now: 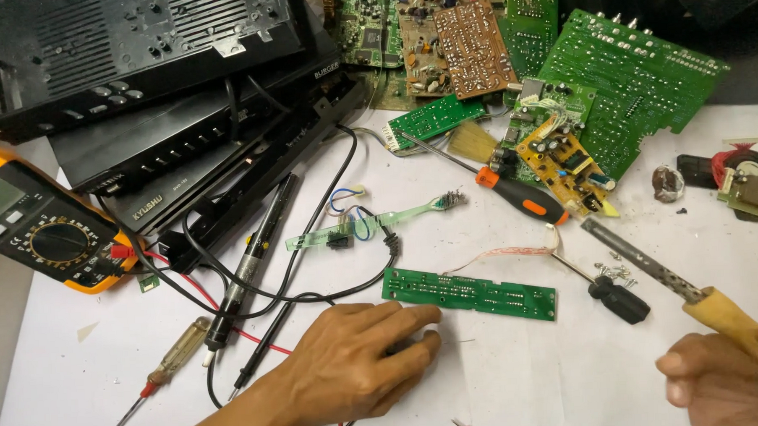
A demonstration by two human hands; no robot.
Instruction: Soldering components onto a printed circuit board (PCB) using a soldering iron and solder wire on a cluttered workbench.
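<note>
I see my left hand [363,360] flat on the white table [519,376], fingers loosely spread, holding nothing | long green circuit board [469,293] just beyond its fingertips | right hand [721,377] closed round the wooden handle of a soldering iron [675,280] | orange meter [39,221] far left | black-and-orange screwdriver [519,197] beyond the board

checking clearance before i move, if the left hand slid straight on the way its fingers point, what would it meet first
Most likely the long green circuit board. The left hand lies flat on the white table, fingers pointing up-right at the board's near edge, with only bare table showing between.
</note>
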